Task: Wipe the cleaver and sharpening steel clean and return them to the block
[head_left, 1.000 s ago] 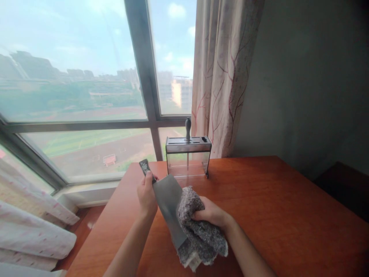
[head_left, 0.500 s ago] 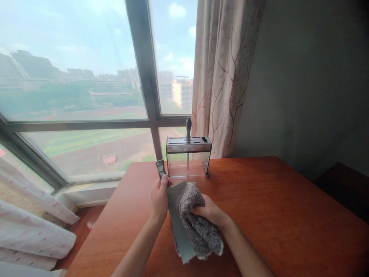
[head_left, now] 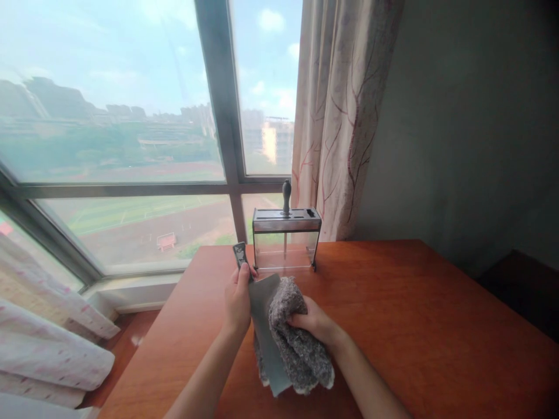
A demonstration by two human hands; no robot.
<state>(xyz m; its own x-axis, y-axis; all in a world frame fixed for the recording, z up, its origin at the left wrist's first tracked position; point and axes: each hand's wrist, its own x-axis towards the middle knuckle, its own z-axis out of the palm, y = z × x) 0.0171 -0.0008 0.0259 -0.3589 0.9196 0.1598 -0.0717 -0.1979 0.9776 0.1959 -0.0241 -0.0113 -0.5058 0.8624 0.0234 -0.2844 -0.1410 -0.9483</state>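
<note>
My left hand (head_left: 239,299) is closed around the dark handle of a cleaver (head_left: 267,326), whose broad grey blade points down toward me. A fluffy grey cloth (head_left: 290,337) is pinched in my right hand (head_left: 317,320). It is folded over the blade's right side, and part of it shows behind the left edge too. Some of the blade lies hidden under the cloth. Just beyond my hands stands a clear-sided knife block (head_left: 286,224) with a metal top; one tool with a dark rounded handle (head_left: 286,196) sticks upright from it.
The reddish-brown wooden table (head_left: 393,326) spreads beneath my hands and out to the right. Behind it are a large framed window (head_left: 229,116) and a patterned curtain (head_left: 336,116). Another curtain (head_left: 52,343) hangs low at the left, past the table's edge.
Both hands, with the cleaver and cloth, have shifted slightly left in the picture. The grip of each hand looks the same, and the knife block stays where it was.
</note>
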